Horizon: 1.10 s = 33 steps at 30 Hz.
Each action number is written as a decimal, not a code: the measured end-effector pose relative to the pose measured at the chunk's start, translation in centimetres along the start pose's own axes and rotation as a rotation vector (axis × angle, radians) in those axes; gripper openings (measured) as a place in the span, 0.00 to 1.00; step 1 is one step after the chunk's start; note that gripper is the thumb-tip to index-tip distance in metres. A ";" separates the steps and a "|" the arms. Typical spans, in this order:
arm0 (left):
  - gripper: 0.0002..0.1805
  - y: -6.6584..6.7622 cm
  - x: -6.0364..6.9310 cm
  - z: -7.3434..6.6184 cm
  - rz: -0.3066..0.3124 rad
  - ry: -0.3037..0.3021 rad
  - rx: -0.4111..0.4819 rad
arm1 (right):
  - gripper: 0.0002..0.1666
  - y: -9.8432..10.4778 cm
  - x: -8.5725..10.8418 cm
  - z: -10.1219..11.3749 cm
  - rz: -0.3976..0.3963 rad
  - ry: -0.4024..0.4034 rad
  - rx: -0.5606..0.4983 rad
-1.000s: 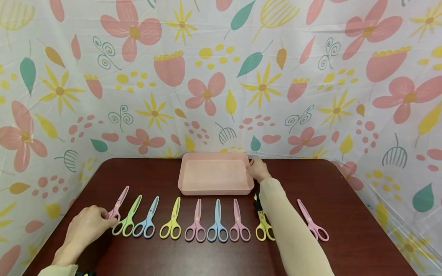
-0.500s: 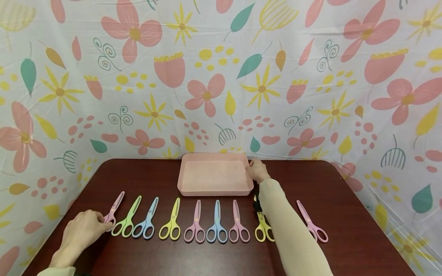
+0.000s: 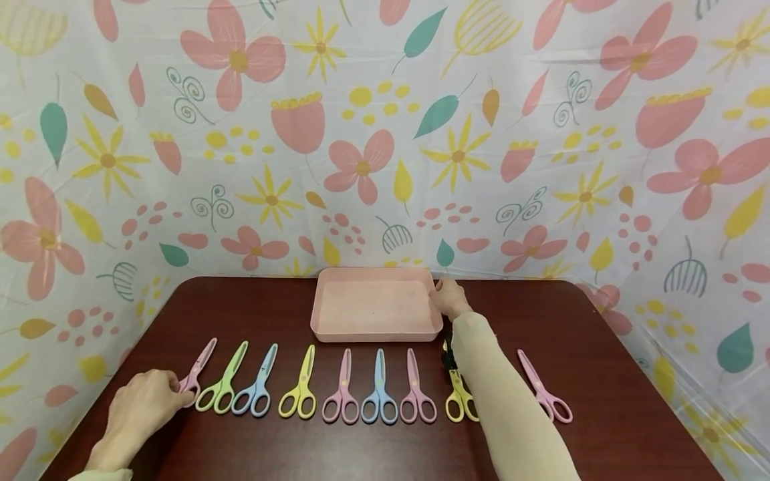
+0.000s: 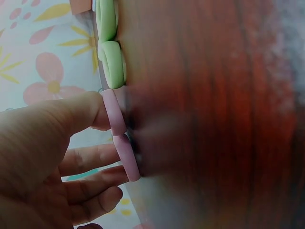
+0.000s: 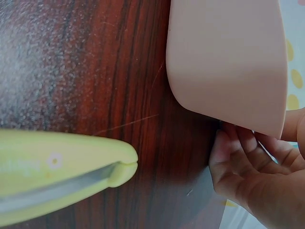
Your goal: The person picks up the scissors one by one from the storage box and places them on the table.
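At the left end of a row of scissors, my left hand [image 3: 141, 404] pinches the handles of lilac-pink scissors [image 3: 200, 362] between thumb and fingers. Their blades point away from me, and they appear to lie on the table. In the left wrist view the thumb is at one handle loop [image 4: 113, 112] and fingertips touch the other. Green scissors [image 3: 231, 371] lie just right of them. My right hand [image 3: 451, 298] grips the right wall of a shallow pink tray [image 3: 375, 337]. The right wrist view shows fingers against the tray's outer wall [image 5: 228, 62]; the thumb tip is hidden.
Blue scissors [image 3: 263, 371], yellow scissors [image 3: 305, 371] and several more pairs continue the row rightward on the dark wooden table [image 3: 337, 454]. My right forearm passes over yellow scissors [image 3: 454, 391], partly hiding them. Pink scissors [image 3: 531, 371] lie beyond it. A flowered cloth [image 3: 385, 147] hangs behind.
My left hand has moved slightly left and toward me with the lilac-pink scissors, drawing them away from the green pair and lower. The right hand stays at the tray.
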<state>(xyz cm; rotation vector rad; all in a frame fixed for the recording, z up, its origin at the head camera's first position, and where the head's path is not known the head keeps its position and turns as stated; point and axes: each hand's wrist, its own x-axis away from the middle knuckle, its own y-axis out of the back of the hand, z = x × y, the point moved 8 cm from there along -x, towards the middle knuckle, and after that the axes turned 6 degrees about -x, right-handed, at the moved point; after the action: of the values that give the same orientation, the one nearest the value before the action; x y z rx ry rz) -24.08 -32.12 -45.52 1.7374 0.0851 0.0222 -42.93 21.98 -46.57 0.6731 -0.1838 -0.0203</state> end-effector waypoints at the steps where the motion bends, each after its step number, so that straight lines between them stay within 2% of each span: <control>1: 0.12 0.0 -0.1 0.0 0.005 0.000 0.000 | 0.09 0.1 0.0 0.0 -0.003 0.003 0.000; 7: 0.13 -0.1 0.1 0.2 0.026 -0.001 -0.014 | 0.08 0.0 0.1 0.0 -0.004 -0.006 -0.014; 13: 0.12 0.1 0.3 0.3 0.018 -0.005 -0.023 | 0.08 -0.1 -0.1 -0.1 0.004 -0.008 -0.012; 23: 0.09 -0.1 0.5 0.4 0.060 0.013 -0.008 | 0.09 -0.1 -0.2 0.0 0.003 -0.009 -0.012; 33: 0.10 0.2 0.4 0.4 0.019 -0.009 -0.010 | 0.08 0.1 -0.4 -0.2 -0.004 -0.010 -0.005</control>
<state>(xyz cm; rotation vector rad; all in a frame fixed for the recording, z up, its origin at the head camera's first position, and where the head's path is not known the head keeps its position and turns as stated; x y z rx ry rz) -23.63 -32.49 -45.40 1.7283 0.0619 0.0286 -43.31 22.24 -46.76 0.6684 -0.1920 -0.0279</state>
